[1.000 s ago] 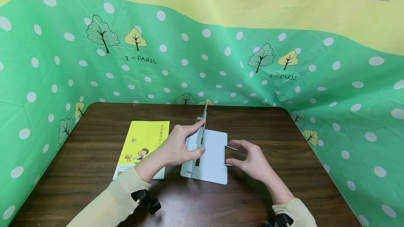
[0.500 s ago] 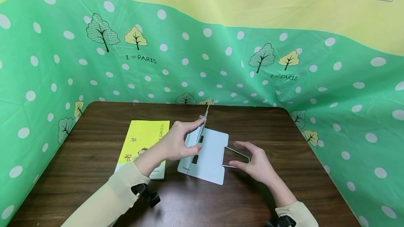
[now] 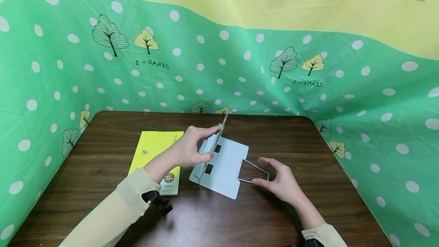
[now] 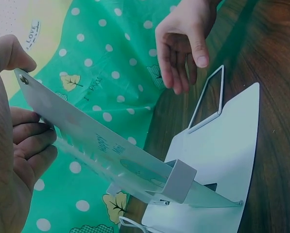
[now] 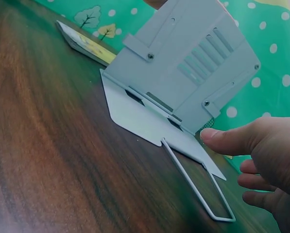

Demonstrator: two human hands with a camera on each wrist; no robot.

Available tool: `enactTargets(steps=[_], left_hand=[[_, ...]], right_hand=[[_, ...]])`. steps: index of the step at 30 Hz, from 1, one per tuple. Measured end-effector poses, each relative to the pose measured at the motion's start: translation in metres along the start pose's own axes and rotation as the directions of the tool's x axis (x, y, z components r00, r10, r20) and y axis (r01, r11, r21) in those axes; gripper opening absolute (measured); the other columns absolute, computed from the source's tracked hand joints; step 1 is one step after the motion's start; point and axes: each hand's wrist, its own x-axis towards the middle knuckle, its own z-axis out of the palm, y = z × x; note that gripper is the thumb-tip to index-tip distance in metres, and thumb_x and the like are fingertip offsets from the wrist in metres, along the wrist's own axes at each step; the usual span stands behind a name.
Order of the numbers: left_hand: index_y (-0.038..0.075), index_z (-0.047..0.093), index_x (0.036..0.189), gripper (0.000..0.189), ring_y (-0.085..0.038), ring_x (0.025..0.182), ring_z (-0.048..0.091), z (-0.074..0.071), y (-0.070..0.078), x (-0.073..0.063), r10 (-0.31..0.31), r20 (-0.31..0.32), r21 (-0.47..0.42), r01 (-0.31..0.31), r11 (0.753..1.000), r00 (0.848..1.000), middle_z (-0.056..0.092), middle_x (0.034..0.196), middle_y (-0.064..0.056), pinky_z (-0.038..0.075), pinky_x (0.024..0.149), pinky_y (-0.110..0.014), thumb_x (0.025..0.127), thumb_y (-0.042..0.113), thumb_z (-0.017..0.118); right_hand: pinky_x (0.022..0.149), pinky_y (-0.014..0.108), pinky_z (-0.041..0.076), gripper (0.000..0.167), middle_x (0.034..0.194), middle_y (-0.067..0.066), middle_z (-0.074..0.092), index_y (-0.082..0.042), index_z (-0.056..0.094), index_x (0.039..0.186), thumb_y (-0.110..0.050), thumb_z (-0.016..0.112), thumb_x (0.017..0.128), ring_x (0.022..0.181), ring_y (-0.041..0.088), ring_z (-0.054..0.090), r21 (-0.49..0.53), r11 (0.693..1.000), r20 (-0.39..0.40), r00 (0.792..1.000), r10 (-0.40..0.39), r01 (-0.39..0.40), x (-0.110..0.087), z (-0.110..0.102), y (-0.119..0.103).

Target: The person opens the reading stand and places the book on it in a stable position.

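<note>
A pale metal book stand (image 3: 224, 167) rests on the table, its base flat and its back panel (image 5: 183, 63) raised at a slant. My left hand (image 3: 188, 148) grips the edge of that panel (image 4: 86, 116) between thumb and fingers. From the base's right side a bent wire loop (image 3: 255, 166) sticks out over the table. Close by the loop is my right hand (image 3: 286, 180), thumb and fingers spread. In the right wrist view, a gap shows between that hand (image 5: 261, 150) and the wire loop (image 5: 187, 178).
Left of the stand lies a yellow book (image 3: 151, 144), partly covered by my left forearm. The dark wooden table (image 3: 291, 136) is bordered by a green and yellow patterned cloth (image 3: 219, 48) at the back and both sides.
The stand has turned slightly clockwise and its near end has shifted left. My left hand has moved a little left with it. My right hand has drawn right, uncovering the wire loop.
</note>
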Motion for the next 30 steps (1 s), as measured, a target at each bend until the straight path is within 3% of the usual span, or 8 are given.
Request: enactTargets(steps=[4,7,12,16,18,23,26,30], left_hand=[[-0.009,0.052,0.151,0.078,-0.002,0.056,0.023,-0.002,-0.003,0.001,0.018,0.006,-0.008,-0.018,1.0,1.0,0.042,0.063,0.014,0.034,0.055,-0.028,0.078,0.013,0.069],[-0.009,0.051,0.151,0.078,-0.005,0.061,0.036,-0.004,-0.005,0.002,0.027,0.016,-0.03,-0.026,0.999,1.0,0.06,0.073,0.006,0.045,0.061,-0.032,0.077,0.012,0.067],[-0.009,0.049,0.152,0.08,-0.019,0.074,0.056,-0.006,-0.009,0.004,0.043,0.041,-0.097,-0.039,0.994,0.998,0.076,0.102,-0.011,0.055,0.079,-0.043,0.076,0.009,0.064],[-0.011,0.048,0.152,0.08,-0.031,0.08,0.061,-0.008,-0.013,0.005,0.072,0.055,-0.118,-0.066,0.991,0.996,0.074,0.12,-0.013,0.055,0.084,-0.036,0.075,0.009,0.062],[-0.011,0.049,0.151,0.081,-0.03,0.079,0.061,-0.008,-0.016,0.005,0.087,0.057,-0.12,-0.08,0.99,0.995,0.073,0.124,-0.013,0.054,0.083,-0.033,0.074,0.01,0.061],[-0.011,0.05,0.151,0.081,-0.021,0.084,0.061,-0.01,-0.018,0.007,0.099,0.06,-0.135,-0.09,0.987,0.993,0.068,0.136,-0.013,0.057,0.084,-0.038,0.075,0.014,0.06],[-0.011,0.051,0.15,0.08,-0.017,0.093,0.063,-0.011,-0.019,0.007,0.105,0.059,-0.14,-0.096,0.985,0.993,0.066,0.14,-0.013,0.057,0.092,-0.039,0.075,0.015,0.06],[-0.013,0.051,0.149,0.079,-0.021,0.098,0.064,-0.011,-0.022,0.008,0.116,0.06,-0.151,-0.106,0.983,0.991,0.065,0.14,-0.015,0.055,0.1,-0.036,0.076,0.016,0.06]], right_hand=[[0.1,0.056,0.053,0.073,0.128,0.013,0.072,0.0,0.066,0.136,-0.028,0.099,0.076,0.121,0.029,0.067,0.002,1.0,-0.002,1.0,0.008,-0.008,-0.003,0.0,0.001],[0.1,0.056,0.053,0.074,0.128,0.013,0.072,0.0,0.066,0.136,-0.025,0.1,0.075,0.121,0.029,0.067,0.003,1.0,-0.004,1.0,0.017,-0.017,-0.005,-0.001,0.002],[0.098,0.055,0.054,0.072,0.126,0.012,0.073,0.0,0.067,0.135,-0.026,0.099,0.076,0.118,0.029,0.068,0.003,1.0,-0.009,1.0,0.019,-0.019,-0.008,0.0,0.003],[0.095,0.056,0.055,0.071,0.124,0.012,0.074,0.002,0.067,0.135,-0.025,0.099,0.077,0.116,0.032,0.069,0.008,1.0,-0.015,1.0,0.005,-0.004,-0.009,0.001,0.004],[0.095,0.056,0.055,0.072,0.125,0.012,0.074,0.003,0.066,0.135,-0.023,0.099,0.076,0.116,0.033,0.07,0.011,1.0,-0.013,1.0,0.002,-0.001,-0.009,0.002,0.005],[0.096,0.055,0.056,0.072,0.126,0.012,0.074,0.001,0.066,0.136,-0.022,0.099,0.076,0.117,0.032,0.069,0.021,1.0,-0.003,1.0,0.012,-0.011,-0.009,0.002,0.005],[0.097,0.054,0.055,0.073,0.126,0.011,0.073,0.001,0.066,0.136,-0.023,0.099,0.076,0.118,0.03,0.069,0.016,1.0,0.007,1.0,0.025,-0.025,-0.01,0.002,0.004],[0.096,0.054,0.055,0.073,0.126,0.011,0.073,0.002,0.066,0.136,-0.024,0.099,0.076,0.117,0.03,0.069,0.009,1.0,0.006,1.0,0.027,-0.027,-0.011,0.004,0.003]])
